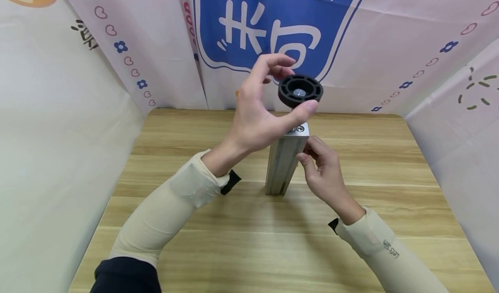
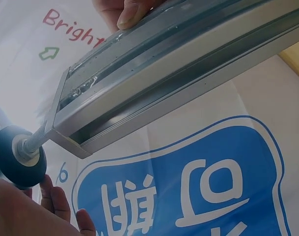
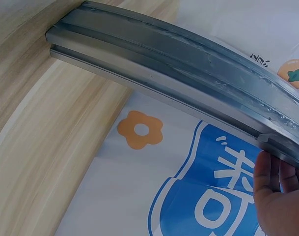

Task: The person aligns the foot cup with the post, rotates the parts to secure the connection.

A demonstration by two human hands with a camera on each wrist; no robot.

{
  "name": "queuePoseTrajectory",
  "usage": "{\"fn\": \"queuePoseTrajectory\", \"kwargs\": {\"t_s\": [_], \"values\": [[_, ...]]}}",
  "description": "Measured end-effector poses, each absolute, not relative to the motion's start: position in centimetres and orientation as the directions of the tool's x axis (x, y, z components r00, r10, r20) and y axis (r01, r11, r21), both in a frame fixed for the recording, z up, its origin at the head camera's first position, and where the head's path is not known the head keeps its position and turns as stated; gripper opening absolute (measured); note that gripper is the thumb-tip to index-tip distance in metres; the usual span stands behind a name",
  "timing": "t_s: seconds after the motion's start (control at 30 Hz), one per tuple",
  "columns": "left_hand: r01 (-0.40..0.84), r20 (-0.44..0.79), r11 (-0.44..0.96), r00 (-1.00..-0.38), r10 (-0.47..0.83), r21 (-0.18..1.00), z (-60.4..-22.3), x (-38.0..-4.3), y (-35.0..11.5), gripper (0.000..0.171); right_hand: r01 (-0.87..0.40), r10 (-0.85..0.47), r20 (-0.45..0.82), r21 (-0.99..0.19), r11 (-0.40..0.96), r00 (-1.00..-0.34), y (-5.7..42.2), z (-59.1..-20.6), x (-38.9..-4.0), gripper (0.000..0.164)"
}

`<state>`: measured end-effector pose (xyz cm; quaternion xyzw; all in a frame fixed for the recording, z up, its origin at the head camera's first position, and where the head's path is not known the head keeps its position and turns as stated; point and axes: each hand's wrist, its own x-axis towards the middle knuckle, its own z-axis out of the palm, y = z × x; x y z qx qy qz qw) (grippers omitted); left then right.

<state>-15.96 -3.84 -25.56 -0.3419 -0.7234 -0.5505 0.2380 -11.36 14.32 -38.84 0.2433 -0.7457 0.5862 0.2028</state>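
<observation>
An aluminium profile (image 1: 286, 163) stands upright on the table in the head view, slots running down its sides. Above its metal end plate (image 1: 303, 130) sits a black round levelling foot (image 1: 301, 91). A threaded stem (image 2: 37, 139) joins foot and profile in the left wrist view. My left hand (image 1: 259, 111) holds the foot by its rim, thumb on the near side and fingers curled round the far side. Lower down, my right hand (image 1: 325, 167) grips the profile's right side near the top. Its fingertips (image 3: 262, 164) meet the slotted edge in the right wrist view.
The wooden table (image 1: 218, 241) runs back to a printed cloth backdrop (image 1: 351, 67) with a large blue sign. White cloth walls rise on the left (image 1: 58, 132) and right (image 1: 452, 111). Pale sleeves with wrist bands cover both forearms.
</observation>
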Motion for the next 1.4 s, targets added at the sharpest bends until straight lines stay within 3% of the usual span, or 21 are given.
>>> {"fn": "queuePoseTrajectory", "kwargs": {"t_s": [0.27, 0.57, 0.83, 1.13, 1.4], "values": [[0.795, 0.763, 0.044, -0.595, 0.253, 0.605, -25.7, -16.3, -4.3, 0.058, -0.597, -0.123, 0.585, -0.778, 0.194, -0.802, 14.2, -38.8, -11.3, 0.022], [0.804, 0.778, 0.058, -0.588, 0.222, 0.591, -25.9, -16.4, -5.0, 0.058, -0.607, -0.126, 0.594, -0.769, 0.2, -0.795, 14.1, -38.7, -11.3, 0.024], [0.826, 0.807, -0.012, -0.548, 0.219, 0.564, -26.2, -16.5, -5.2, 0.052, -0.592, -0.128, 0.579, -0.775, 0.219, -0.805, 14.2, -38.7, -11.3, 0.02], [0.817, 0.794, 0.014, -0.564, 0.225, 0.577, -26.2, -16.2, -5.2, 0.054, -0.602, -0.126, 0.589, -0.772, 0.206, -0.798, 14.1, -38.8, -11.3, 0.02], [0.767, 0.731, 0.145, -0.64, 0.237, 0.625, -25.3, -15.8, -4.5, 0.065, -0.617, -0.12, 0.605, -0.763, 0.195, -0.787, 14.1, -38.9, -11.3, 0.024]]}}
